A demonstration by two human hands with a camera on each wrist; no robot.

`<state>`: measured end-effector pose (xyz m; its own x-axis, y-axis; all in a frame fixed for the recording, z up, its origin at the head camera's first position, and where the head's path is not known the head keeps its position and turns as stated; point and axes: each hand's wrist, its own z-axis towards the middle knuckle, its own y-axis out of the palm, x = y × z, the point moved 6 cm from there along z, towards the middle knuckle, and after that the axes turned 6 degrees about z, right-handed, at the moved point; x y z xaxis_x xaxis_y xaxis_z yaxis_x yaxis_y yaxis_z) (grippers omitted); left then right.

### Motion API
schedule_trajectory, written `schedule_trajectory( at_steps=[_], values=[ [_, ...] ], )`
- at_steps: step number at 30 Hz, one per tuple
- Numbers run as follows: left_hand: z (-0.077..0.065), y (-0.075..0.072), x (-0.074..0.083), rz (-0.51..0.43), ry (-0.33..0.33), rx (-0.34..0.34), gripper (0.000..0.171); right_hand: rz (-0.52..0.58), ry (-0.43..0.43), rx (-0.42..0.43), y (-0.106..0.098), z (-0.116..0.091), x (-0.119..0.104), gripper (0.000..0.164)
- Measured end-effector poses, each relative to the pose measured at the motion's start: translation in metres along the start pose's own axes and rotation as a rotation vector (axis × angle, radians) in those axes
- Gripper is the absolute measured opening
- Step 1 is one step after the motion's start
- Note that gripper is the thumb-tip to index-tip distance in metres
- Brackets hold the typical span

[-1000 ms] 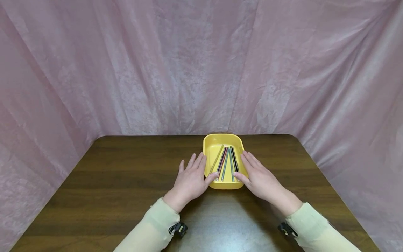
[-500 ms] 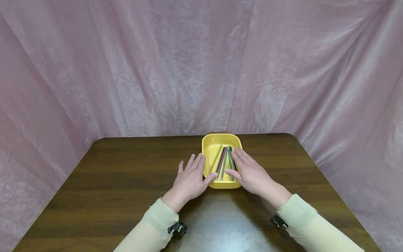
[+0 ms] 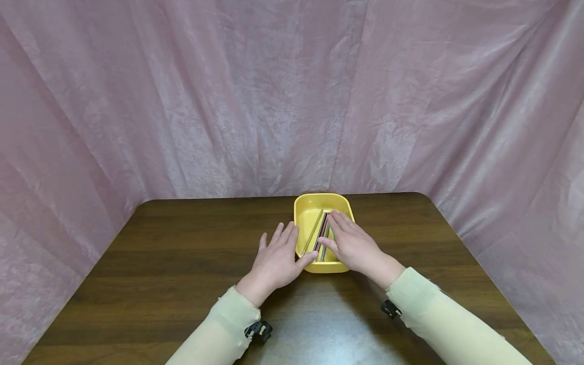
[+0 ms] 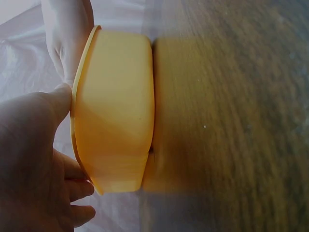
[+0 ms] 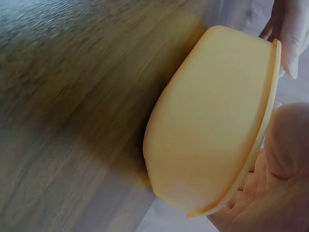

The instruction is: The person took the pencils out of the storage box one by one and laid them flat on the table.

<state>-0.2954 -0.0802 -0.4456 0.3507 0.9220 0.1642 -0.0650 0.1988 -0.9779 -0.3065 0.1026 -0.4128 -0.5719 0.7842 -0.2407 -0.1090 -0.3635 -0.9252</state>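
A yellow plastic basin (image 3: 326,268) stands on the table, with several pencils (image 3: 321,233) of different colours lying lengthwise inside. My left hand (image 3: 272,261) is at its left rim, fingers extended along the outside and thumb over the front left corner. In the left wrist view, the thumb and fingertips lie right at the basin's (image 4: 113,111) rim. My right hand (image 3: 358,247) reaches across the right rim, fingers straight and together over the pencils, thumb stretched toward the middle. It covers the pencils on the right side. The right wrist view shows the basin's (image 5: 207,121) outer wall and the palm beyond its rim.
The dark wooden table (image 3: 182,263) has rounded far corners. Pink cloth (image 3: 274,101) hangs behind it and along both sides. The basin stands close to the table's far edge. Small black devices are strapped at both wrists.
My right hand has moved left, from the basin's right rim to over the pencils, covering the right-hand ones. The left hand has stayed at the left rim.
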Motion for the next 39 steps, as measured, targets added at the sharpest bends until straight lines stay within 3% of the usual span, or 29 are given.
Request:
schedule_trajectory(
  at_steps=[22, 32, 39],
  values=[
    [0.001, -0.004, 0.001, -0.011, 0.009, 0.004, 0.098, 0.001, 0.145, -0.221, 0.028, 0.032, 0.006, 0.080],
    [0.000, -0.003, 0.001, -0.012, 0.010, 0.006, 0.097, 0.037, 0.198, -0.256, 0.054, 0.041, 0.024, 0.086],
    [0.000, -0.004, 0.001, -0.015, 0.007, 0.001, 0.097, 0.030, 0.207, -0.293, 0.053, 0.042, 0.020, 0.087]
  ],
)
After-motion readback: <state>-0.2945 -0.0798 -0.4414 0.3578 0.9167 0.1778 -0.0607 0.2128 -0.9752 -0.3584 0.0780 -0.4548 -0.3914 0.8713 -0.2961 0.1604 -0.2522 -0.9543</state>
